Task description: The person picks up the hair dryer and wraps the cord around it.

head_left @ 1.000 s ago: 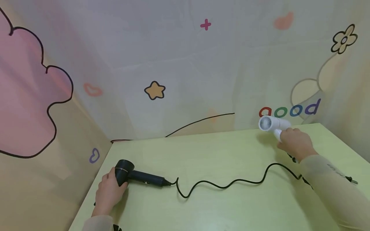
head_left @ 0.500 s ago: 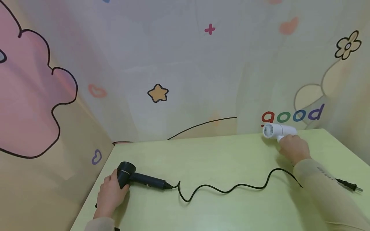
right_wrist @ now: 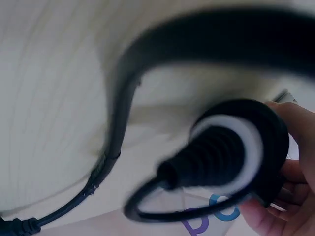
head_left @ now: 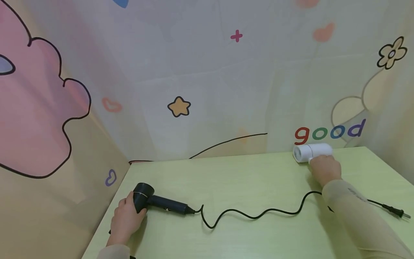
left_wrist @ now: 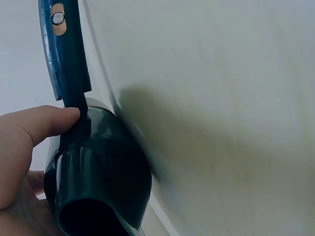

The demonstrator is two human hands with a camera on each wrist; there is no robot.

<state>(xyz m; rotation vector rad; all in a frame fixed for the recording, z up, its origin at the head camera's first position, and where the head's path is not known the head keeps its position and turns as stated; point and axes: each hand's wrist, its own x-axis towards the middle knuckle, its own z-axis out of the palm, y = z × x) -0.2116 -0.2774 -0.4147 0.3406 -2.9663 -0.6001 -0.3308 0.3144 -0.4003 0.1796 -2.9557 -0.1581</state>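
Note:
A dark blue hair dryer (head_left: 168,205) lies toward the left of the table, its handle pointing right. My left hand (head_left: 125,221) holds it round the head; in the left wrist view the thumb presses at the joint of head and handle (left_wrist: 66,49). At the back right, my right hand (head_left: 326,169) grips a white hair dryer (head_left: 315,151) by its handle, which the hand mostly hides in the head view. That dryer's head lies level, low at the table's back edge. In the right wrist view, the fingers curl round the handle, above its ribbed black cord sleeve (right_wrist: 211,155).
A black cord (head_left: 249,216) snakes rightward from the dark dryer across the pale green table (head_left: 226,180) and passes behind the right sleeve. A black plug (head_left: 394,211) lies near the right edge. A printed curtain (head_left: 210,90) stands behind the table.
My right hand has lowered the white hair dryer from above the table toward its back edge. The head view has shifted slightly. My left hand keeps its hold on the dark dryer.

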